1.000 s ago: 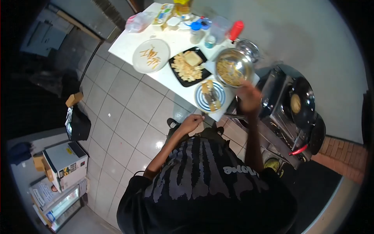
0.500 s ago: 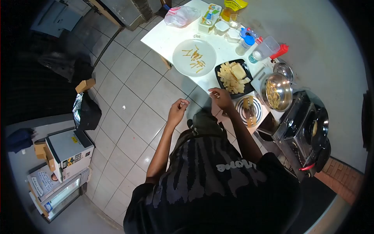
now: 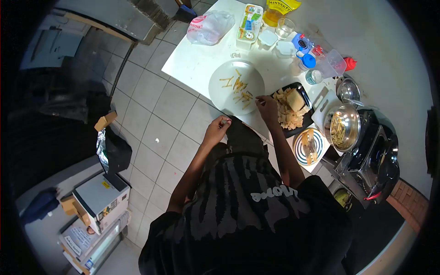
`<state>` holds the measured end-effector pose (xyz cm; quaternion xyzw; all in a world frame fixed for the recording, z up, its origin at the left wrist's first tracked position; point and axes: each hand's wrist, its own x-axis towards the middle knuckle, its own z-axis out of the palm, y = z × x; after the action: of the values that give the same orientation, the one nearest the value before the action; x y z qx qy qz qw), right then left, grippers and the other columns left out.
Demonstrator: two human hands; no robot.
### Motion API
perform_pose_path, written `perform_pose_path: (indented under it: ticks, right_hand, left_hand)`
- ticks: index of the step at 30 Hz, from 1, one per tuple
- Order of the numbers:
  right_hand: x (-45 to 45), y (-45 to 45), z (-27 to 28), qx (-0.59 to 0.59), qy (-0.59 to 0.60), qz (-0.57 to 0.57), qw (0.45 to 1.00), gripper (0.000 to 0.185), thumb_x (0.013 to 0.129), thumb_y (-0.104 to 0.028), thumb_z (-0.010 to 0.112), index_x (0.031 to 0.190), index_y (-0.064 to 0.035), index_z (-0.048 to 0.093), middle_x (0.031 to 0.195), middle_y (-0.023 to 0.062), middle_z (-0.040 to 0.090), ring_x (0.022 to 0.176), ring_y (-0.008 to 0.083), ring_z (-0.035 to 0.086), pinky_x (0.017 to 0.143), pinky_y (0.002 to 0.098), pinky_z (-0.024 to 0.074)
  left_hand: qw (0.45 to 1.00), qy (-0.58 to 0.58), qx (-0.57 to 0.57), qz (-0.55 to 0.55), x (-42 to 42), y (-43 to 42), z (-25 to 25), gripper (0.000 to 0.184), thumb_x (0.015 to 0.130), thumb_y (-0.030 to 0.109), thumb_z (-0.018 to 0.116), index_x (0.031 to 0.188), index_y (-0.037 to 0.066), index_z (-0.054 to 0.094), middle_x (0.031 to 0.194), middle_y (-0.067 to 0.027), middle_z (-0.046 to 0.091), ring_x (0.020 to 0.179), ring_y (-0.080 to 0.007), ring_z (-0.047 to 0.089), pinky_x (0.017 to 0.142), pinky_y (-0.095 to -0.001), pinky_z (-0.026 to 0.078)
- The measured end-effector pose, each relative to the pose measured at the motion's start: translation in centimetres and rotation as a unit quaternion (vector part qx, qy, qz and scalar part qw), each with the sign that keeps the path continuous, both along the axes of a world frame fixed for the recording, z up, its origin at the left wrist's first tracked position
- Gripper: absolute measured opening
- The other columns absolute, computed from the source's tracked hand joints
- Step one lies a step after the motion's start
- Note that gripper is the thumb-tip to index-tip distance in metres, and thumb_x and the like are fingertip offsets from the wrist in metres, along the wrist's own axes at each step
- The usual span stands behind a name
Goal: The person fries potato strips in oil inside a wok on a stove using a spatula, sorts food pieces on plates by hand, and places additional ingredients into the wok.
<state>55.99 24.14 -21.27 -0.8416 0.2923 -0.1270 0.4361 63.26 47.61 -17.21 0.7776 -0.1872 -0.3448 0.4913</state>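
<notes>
My left hand [image 3: 217,131] is beside the table's front edge, below the white plate, its fingers curled together around something I cannot make out. Over the table, between the plate and the black tray, is my right hand [image 3: 267,109], fingertips drawn together near the plate's right rim; whatever they hold is too small to name. Thin yellowish strips [image 3: 239,85] lie scattered on the white plate [image 3: 220,98]. The black tray [image 3: 308,120] bears cut pale pieces [image 3: 287,117] and a larger pale block [image 3: 294,99].
A striped plate [image 3: 299,153] with brown strips and a steel bowl [image 3: 343,127] of strips stand right of the tray, near a stove [image 3: 366,151]. Behind are a plastic bag [image 3: 211,28], tubs, a blue-lidded jar [image 3: 303,63] and a clear container [image 3: 332,64].
The view has swung, so the table's things sit differently in it. My right hand has left the steel bowl's side and is now by the white plate. My left hand is near the plate too.
</notes>
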Motion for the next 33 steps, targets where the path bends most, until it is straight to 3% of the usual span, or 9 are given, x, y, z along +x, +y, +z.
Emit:
perform_pose_path:
  ticks: [6, 9, 14, 19, 22, 27, 30, 32, 33]
  right_hand:
    - [3.9, -0.3, -0.5, -0.134, 0.067, 0.013, 0.989, 0.020, 0.072, -0.014, 0.069, 0.092, -0.0117, 0.073, 0.089, 0.0095, 0.064, 0.081, 0.0277, 0.063, 0.075, 0.0375, 0.0503]
    - [5.4, 0.1, -0.4, -0.090, 0.131, -0.019, 0.987, 0.017, 0.071, -0.017, 0.069, 0.086, -0.0115, 0.073, 0.090, 0.0106, 0.064, 0.089, 0.0293, 0.062, 0.077, 0.0402, 0.0496]
    - [6.8, 0.0, -1.8, -0.138, 0.121, -0.050, 0.982, 0.012, 0.070, -0.019, 0.067, 0.079, -0.0120, 0.072, 0.091, 0.0099, 0.063, 0.083, 0.0312, 0.060, 0.076, 0.0393, 0.0503]
    - [6.8, -1.6, -2.0, -0.141, 0.116, -0.098, 0.978, 0.012, 0.071, -0.020, 0.066, 0.079, -0.0111, 0.070, 0.085, 0.0110, 0.063, 0.079, 0.0344, 0.060, 0.072, 0.0416, 0.0505]
    - [6.1, -2.7, -1.6, -0.176, 0.173, -0.210, 0.946, 0.015, 0.076, -0.022, 0.067, 0.084, -0.0091, 0.067, 0.084, 0.0125, 0.065, 0.076, 0.0325, 0.062, 0.068, 0.0411, 0.0499]
    - [5.4, -4.2, -1.5, -0.206, 0.192, -0.302, 0.911, 0.014, 0.079, -0.012, 0.062, 0.090, -0.0084, 0.069, 0.090, 0.0154, 0.065, 0.078, 0.0342, 0.063, 0.070, 0.0411, 0.0508]
    - [5.0, -3.8, -2.0, -0.205, 0.149, -0.251, 0.934, 0.015, 0.075, -0.012, 0.064, 0.089, -0.0099, 0.069, 0.093, 0.0138, 0.064, 0.090, 0.0328, 0.060, 0.078, 0.0420, 0.0499]
    - [5.8, -1.7, -0.6, -0.182, 0.112, -0.116, 0.970, 0.014, 0.072, -0.015, 0.068, 0.085, -0.0112, 0.070, 0.094, 0.0126, 0.063, 0.095, 0.0339, 0.057, 0.082, 0.0423, 0.0482]
    - [6.6, -0.8, 0.3, -0.113, 0.146, -0.113, 0.976, 0.014, 0.068, -0.018, 0.072, 0.081, -0.0118, 0.070, 0.096, 0.0113, 0.063, 0.099, 0.0357, 0.054, 0.087, 0.0423, 0.0462]
  left_hand:
    - [0.995, 0.097, 0.006, -0.018, 5.0, -2.4, 0.4, 0.015, 0.092, 0.016, 0.058, 0.101, 0.006, 0.063, 0.075, 0.0026, 0.056, 0.066, -0.0051, 0.046, 0.062, -0.0214, 0.039]
    - [0.992, 0.113, 0.022, -0.043, 6.7, -2.9, -0.3, 0.017, 0.092, 0.019, 0.058, 0.102, 0.005, 0.063, 0.073, 0.0022, 0.055, 0.066, -0.0054, 0.047, 0.062, -0.0221, 0.039]
    - [0.993, 0.052, 0.030, -0.100, 9.8, -3.6, -2.5, 0.022, 0.089, 0.026, 0.061, 0.099, 0.006, 0.063, 0.065, -0.0042, 0.055, 0.059, -0.0119, 0.052, 0.057, -0.0289, 0.043]
    - [0.984, 0.088, 0.079, -0.135, 13.1, -4.6, -1.1, 0.024, 0.088, 0.029, 0.061, 0.098, 0.007, 0.063, 0.065, -0.0041, 0.055, 0.060, -0.0135, 0.053, 0.059, -0.0296, 0.044]
    - [0.981, 0.083, 0.081, -0.153, 14.6, -4.6, -1.2, 0.024, 0.087, 0.029, 0.062, 0.098, 0.008, 0.063, 0.064, -0.0036, 0.055, 0.061, -0.0134, 0.053, 0.060, -0.0293, 0.044]
    - [0.977, 0.046, 0.061, -0.198, 17.4, -4.4, -1.9, 0.025, 0.087, 0.030, 0.062, 0.100, 0.008, 0.063, 0.065, -0.0035, 0.055, 0.059, -0.0131, 0.054, 0.058, -0.0291, 0.044]
    - [0.969, 0.081, 0.094, -0.213, 19.1, -4.7, -0.2, 0.023, 0.090, 0.028, 0.061, 0.100, 0.007, 0.064, 0.069, -0.0027, 0.057, 0.065, -0.0106, 0.052, 0.061, -0.0262, 0.043]
    - [0.967, 0.082, 0.084, -0.226, 19.7, -4.7, 0.5, 0.025, 0.089, 0.029, 0.061, 0.100, 0.006, 0.064, 0.069, -0.0027, 0.057, 0.064, -0.0112, 0.051, 0.061, -0.0274, 0.043]
    - [0.966, 0.080, 0.083, -0.233, 20.0, -4.7, 0.6, 0.025, 0.089, 0.029, 0.061, 0.100, 0.006, 0.064, 0.069, -0.0027, 0.057, 0.064, -0.0112, 0.051, 0.061, -0.0274, 0.043]
